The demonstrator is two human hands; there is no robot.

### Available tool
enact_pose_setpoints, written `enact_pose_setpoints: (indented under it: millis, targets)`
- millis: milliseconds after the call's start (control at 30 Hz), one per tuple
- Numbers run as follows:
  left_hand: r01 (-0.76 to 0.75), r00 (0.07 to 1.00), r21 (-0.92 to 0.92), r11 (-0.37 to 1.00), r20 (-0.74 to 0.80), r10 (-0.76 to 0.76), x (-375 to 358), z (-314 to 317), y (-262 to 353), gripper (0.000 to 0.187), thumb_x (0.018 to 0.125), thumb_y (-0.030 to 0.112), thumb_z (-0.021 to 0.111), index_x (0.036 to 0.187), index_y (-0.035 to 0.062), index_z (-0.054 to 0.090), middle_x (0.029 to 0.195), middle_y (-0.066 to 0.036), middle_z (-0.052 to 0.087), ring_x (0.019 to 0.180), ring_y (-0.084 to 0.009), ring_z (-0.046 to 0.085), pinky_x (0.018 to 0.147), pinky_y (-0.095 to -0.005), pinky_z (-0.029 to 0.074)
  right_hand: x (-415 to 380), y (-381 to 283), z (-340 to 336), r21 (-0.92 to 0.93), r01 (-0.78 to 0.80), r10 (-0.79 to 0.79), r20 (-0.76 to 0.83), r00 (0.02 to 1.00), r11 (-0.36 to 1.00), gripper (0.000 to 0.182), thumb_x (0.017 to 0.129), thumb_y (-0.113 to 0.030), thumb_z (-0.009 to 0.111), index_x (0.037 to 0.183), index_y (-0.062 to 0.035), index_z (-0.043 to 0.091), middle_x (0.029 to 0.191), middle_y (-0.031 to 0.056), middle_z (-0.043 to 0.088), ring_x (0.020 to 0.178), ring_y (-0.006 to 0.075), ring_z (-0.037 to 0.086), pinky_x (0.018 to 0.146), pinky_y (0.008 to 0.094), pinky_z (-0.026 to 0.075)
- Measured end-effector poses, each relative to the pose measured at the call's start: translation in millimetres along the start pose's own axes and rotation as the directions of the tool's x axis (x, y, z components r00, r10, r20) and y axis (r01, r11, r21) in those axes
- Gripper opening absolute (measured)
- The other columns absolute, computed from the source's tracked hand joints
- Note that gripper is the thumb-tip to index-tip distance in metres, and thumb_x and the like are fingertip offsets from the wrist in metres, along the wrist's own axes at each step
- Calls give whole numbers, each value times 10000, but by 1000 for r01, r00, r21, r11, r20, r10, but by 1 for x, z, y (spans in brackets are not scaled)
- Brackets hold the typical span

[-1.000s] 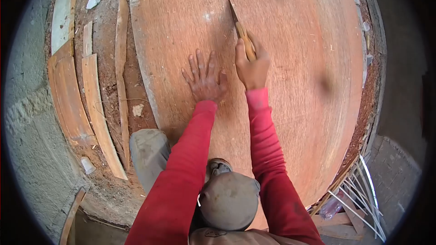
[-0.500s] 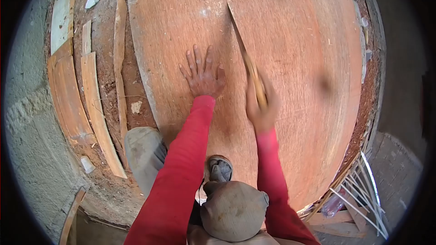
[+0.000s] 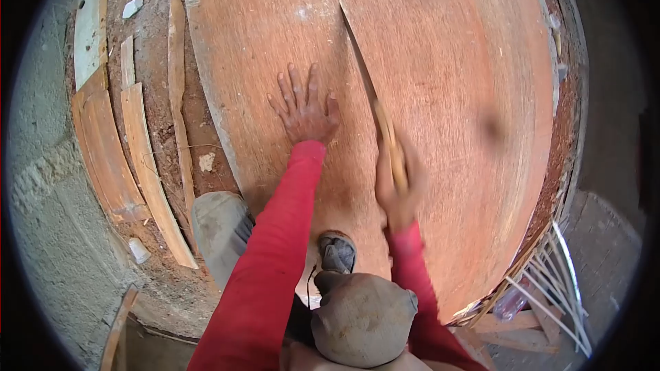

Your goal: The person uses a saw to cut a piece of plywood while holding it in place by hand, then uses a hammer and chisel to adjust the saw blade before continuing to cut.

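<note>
A large reddish-brown plywood sheet (image 3: 440, 199) spreads out beneath both arms. Flat on it rests my left hand (image 3: 308, 110), fingers spread, left of the saw. My right hand (image 3: 399, 182) is closed around the wooden handle of a handsaw (image 3: 368, 82). The narrow dark blade points away from me, and its far end meets the sheet near the top. Hand and handle are slightly blurred. How deep the blade sits in the wood cannot be made out.
My shoe (image 3: 337, 251) stands on the sheet, with a bent knee (image 3: 364, 319) close by. Wooden strips (image 3: 155, 172) and a brown board (image 3: 110, 151) lie on soil at left, beside a concrete wall (image 3: 48, 233). Thin white strips (image 3: 550, 288) and a plastic bottle (image 3: 510, 302) are at lower right.
My right hand has drawn the saw back toward me, lower in view. My left hand stays flat on the sheet. The whole view has shifted slightly.
</note>
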State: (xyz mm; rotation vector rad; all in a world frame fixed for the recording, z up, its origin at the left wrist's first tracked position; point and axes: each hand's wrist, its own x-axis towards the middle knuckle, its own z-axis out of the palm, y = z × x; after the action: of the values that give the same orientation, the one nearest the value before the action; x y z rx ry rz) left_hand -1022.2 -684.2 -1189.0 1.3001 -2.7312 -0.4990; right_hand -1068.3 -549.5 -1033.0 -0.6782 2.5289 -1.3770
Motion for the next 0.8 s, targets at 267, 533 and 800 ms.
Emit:
enact_pose_setpoints:
  millis: [267, 533, 800]
  targets:
    - [2, 1000, -70, 998, -24, -4, 6, 0, 0, 710, 973, 471, 467, 1614, 268, 241, 1700, -123, 73, 1560, -370, 1, 1193, -648, -60, 8, 3, 4, 25, 10, -10, -10, 1000, 1000, 392, 928, -122, 667, 1274, 53, 613, 950, 242, 726, 804, 303, 730, 706, 349, 556]
    - [-19, 999, -42, 999, -42, 17, 6, -1, -1, 711, 977, 479, 459, 1616, 264, 237, 1701, -124, 73, 1559, -373, 10, 1194, -641, -67, 86, 17, 47, -53, 42, -43, -22, 999, 998, 395, 914, -91, 685, 1277, 47, 612, 900, 220, 732, 787, 277, 737, 710, 346, 565]
    - [-8, 999, -34, 999, -45, 6, 6, -1, 1, 732, 969, 480, 470, 1621, 265, 215, 1702, -125, 52, 1560, -371, 13, 1194, -644, -56, 68, 22, 52, -42, 37, -37, -18, 999, 998, 418, 934, -106, 667, 1322, 33, 598, 974, 224, 731, 811, 231, 732, 689, 329, 557]
